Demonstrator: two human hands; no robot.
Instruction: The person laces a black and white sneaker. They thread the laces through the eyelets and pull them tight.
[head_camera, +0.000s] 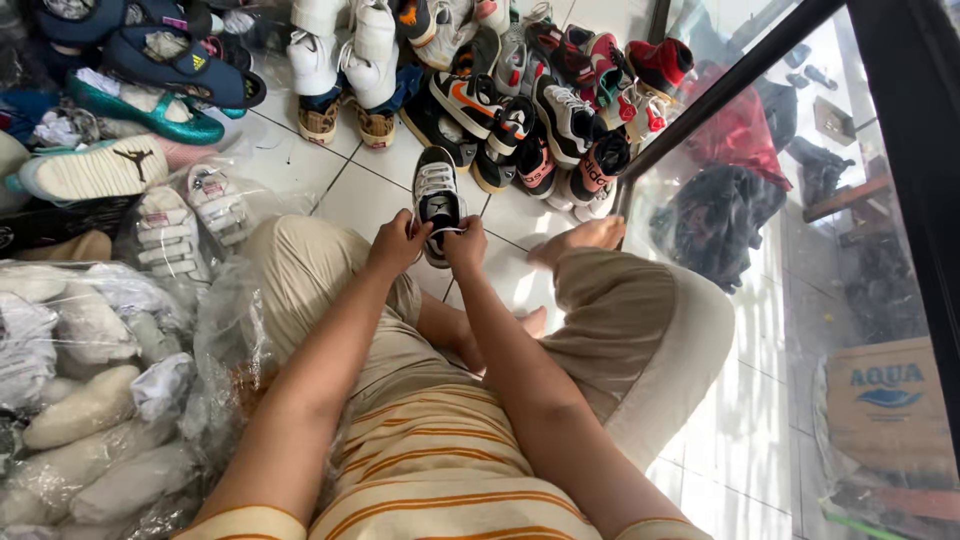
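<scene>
A black and white high-top sneaker (437, 190) stands on the white tiled floor in front of my crossed legs, toe pointing away. My left hand (397, 242) grips its near left side at the collar. My right hand (465, 243) grips the near right side and pinches a white lace end. Both arms stretch forward over my striped shirt and beige trousers.
A pile of several sneakers (540, 100) lies beyond the shoe, with white high-tops (345, 60) beside it. Shoes in clear plastic bags (90, 400) are stacked at my left. A glass wall with a black frame (720, 95) runs along the right. My bare foot (590, 237) rests near it.
</scene>
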